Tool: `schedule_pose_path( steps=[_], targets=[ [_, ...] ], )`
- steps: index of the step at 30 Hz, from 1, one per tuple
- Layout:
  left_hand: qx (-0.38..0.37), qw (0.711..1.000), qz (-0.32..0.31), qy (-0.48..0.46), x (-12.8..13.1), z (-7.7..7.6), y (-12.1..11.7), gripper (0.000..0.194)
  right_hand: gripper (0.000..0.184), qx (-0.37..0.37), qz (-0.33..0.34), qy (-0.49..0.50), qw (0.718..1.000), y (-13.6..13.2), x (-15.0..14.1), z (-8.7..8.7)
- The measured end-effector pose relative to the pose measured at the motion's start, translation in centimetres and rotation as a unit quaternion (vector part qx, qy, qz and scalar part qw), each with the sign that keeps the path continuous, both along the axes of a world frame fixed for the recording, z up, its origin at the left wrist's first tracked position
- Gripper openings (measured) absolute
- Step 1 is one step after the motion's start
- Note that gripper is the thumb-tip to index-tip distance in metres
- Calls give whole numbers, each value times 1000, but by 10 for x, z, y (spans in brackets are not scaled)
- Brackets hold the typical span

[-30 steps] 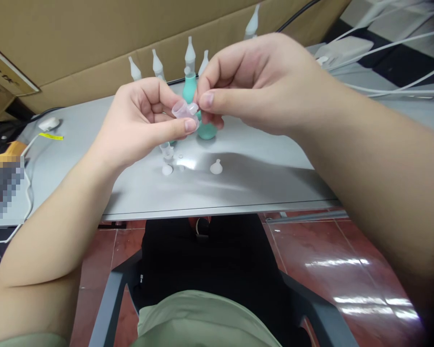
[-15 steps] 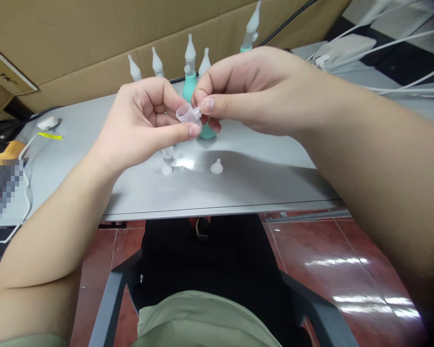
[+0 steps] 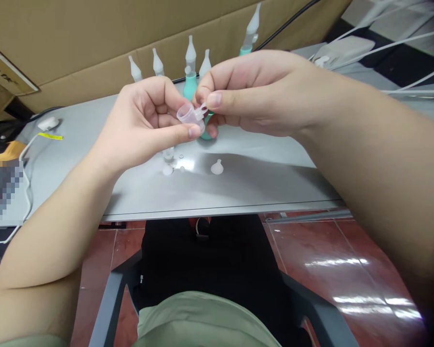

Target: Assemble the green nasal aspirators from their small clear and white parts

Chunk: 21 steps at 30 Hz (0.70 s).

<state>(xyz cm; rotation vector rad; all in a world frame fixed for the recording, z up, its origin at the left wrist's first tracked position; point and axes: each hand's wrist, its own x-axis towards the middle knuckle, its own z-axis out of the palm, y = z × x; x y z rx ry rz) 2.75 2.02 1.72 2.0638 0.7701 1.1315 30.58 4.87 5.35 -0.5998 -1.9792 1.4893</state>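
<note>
My left hand (image 3: pixel 141 120) holds a small clear plastic cup-shaped fitting (image 3: pixel 186 114) between thumb and fingers, its wide mouth tilted up. A short tube juts from the fitting's right side. There my right hand (image 3: pixel 253 91) pinches a tiny clear looped plastic piece (image 3: pixel 203 107) between thumb and forefinger, at the end of the tube; whether the two are joined I cannot tell. Behind my hands stand teal squeeze bulbs (image 3: pixel 190 86) with clear necks and white pointed tips (image 3: pixel 190 48). Another teal bulb (image 3: pixel 206 132) is partly hidden by my right fingers.
On the grey table (image 3: pixel 275 178) lie a white cone-shaped tip (image 3: pixel 217 167), a second clear fitting (image 3: pixel 169 153) and small white pieces (image 3: pixel 168 169). Cardboard (image 3: pixel 94 43) walls the back. White cables (image 3: pixel 412 86) run at right, and a white device (image 3: pixel 48 124) sits at left.
The clear fitting and my left fingertips have shifted slightly right. My right hand has dropped a little, and the looped piece now shows between its fingertips and the fitting.
</note>
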Motion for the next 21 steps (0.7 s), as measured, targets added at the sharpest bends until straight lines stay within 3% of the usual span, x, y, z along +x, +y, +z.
schedule_pose_path(
  steps=[5,10,13,16,21],
  targets=[
    [11,999,-6,-30,-2,-5,7,65,24,-22,-27,30,999,-3,-2,2],
    [10,999,4,-37,-3,-3,7,58,22,43,-67,-9,997,-8,-1,13],
    [28,998,-27,-39,-2,-6,6,41,30,121,-100,-75,985,-9,7,22],
    [74,997,-18,-14,-2,-8,1,34,35,193,-114,-151,963,-3,22,28],
    [103,988,49,100,2,8,-14,35,35,240,-33,-310,919,13,34,27]
  ],
)
